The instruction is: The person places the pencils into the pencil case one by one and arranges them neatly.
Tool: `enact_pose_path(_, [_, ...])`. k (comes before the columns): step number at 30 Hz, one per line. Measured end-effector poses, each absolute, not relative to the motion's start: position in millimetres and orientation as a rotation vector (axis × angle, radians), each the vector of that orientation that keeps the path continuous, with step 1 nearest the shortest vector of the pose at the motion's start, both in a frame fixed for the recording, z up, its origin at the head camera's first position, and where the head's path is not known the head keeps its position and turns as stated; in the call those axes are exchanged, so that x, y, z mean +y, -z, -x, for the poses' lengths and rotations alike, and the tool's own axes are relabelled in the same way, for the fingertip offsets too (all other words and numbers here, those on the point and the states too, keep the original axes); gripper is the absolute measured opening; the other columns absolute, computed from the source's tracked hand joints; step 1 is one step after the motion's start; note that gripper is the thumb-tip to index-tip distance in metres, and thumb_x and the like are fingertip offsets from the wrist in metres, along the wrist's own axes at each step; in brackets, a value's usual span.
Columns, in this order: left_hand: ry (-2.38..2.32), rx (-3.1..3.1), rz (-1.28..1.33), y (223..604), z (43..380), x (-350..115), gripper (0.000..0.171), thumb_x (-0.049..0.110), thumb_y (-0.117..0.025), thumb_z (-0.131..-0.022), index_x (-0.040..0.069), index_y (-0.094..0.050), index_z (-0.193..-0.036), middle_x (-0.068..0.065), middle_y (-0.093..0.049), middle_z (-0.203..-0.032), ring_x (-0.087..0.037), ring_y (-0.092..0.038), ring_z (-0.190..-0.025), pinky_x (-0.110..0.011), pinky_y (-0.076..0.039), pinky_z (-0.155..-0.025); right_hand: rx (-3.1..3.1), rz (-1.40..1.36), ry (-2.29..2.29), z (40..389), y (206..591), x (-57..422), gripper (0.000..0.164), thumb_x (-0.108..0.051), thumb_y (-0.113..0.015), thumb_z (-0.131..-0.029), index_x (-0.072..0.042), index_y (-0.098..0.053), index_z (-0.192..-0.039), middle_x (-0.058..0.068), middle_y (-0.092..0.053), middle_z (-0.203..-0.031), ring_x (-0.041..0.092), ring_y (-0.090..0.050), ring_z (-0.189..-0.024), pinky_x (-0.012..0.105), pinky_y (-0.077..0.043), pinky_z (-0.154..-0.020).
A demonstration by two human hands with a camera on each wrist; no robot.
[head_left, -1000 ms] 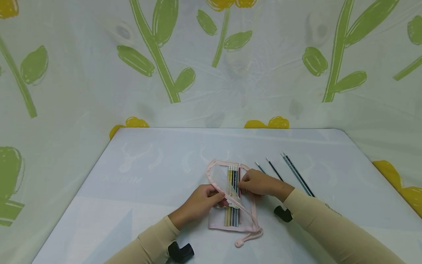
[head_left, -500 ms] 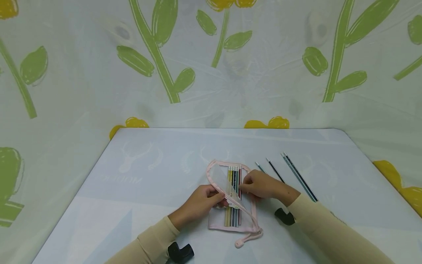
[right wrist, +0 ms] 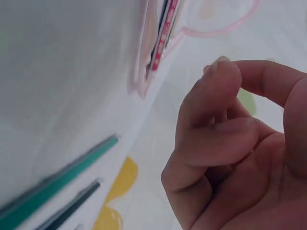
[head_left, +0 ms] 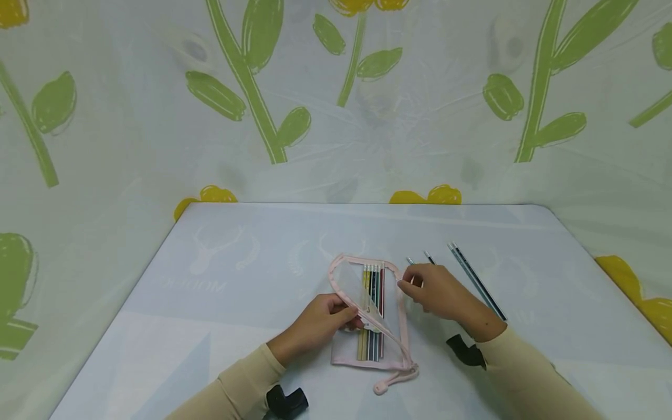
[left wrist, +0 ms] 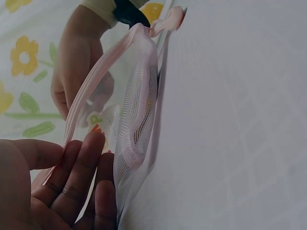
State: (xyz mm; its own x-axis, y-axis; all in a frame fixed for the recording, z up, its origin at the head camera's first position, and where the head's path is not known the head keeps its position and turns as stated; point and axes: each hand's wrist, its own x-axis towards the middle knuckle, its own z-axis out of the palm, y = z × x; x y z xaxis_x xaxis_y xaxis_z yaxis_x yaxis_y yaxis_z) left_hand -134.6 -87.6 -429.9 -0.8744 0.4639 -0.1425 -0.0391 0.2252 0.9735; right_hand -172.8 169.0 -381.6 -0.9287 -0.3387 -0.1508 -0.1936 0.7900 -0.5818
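Observation:
My left hand point(head_left: 315, 322) pinches the raised pink zip edge of a clear pencil pouch point(head_left: 403, 332), thumb on one side and fingers on the other, holding its top flap up. Several pencils point(head_left: 374, 348) lie side by side inside, a red one point(right wrist: 167, 34) nearest the right side. In the left wrist view, white mesh point(left wrist: 132, 129) forms part of the pouch. My right hand point(head_left: 441, 296) hovers just right of the pouch with fingers loosely bent, nothing between them. It partly covers two pencils on the table, a teal one point(right wrist: 57, 181) and a dark one point(right wrist: 72, 205).
Two more pencils point(head_left: 475, 277) lie together on the table, right of my right hand. The pouch's zip pull point(head_left: 381, 387) trails at its near right corner. Black wrist pieces point(head_left: 287, 402) hang under both sleeves. A flower-patterned curtain point(head_left: 409, 128) stands behind the table point(head_left: 252, 233).
My right hand has let go of the red pencil in the pouch and moved right, over the loose pencils. My left hand still holds the flap in the same place.

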Motion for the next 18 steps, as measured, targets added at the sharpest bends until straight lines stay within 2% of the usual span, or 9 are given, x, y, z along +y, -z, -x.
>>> enact_pose_path(9, [-1.677,2.125,-0.402,430.2,134.3,-88.7,0.025,0.017,-0.054,-0.103,-0.003,-0.068,-0.108,-0.012,-0.075,-0.094,-0.011,-0.066,-0.086,-0.022,-0.053,-0.078,2.963,0.459,0.695,174.1,379.1,182.9,0.012,-0.020,-0.064,-0.097,-0.009,-0.066,-0.093,0.000,-0.057,-0.068,0.013,-0.047,-0.056,0.027,-0.042,-0.049])
enact_pose_path(18, [-1.674,2.120,-0.401,430.7,134.6,-87.8,0.026,0.017,-0.053,-0.103,-0.004,-0.067,-0.111,-0.012,-0.074,-0.095,-0.010,-0.065,-0.087,-0.022,-0.053,-0.080,2.986,0.418,0.554,177.6,381.5,191.4,0.013,-0.020,-0.066,-0.096,-0.008,-0.067,-0.093,-0.001,-0.057,-0.065,0.013,-0.047,-0.055,0.027,-0.040,-0.049])
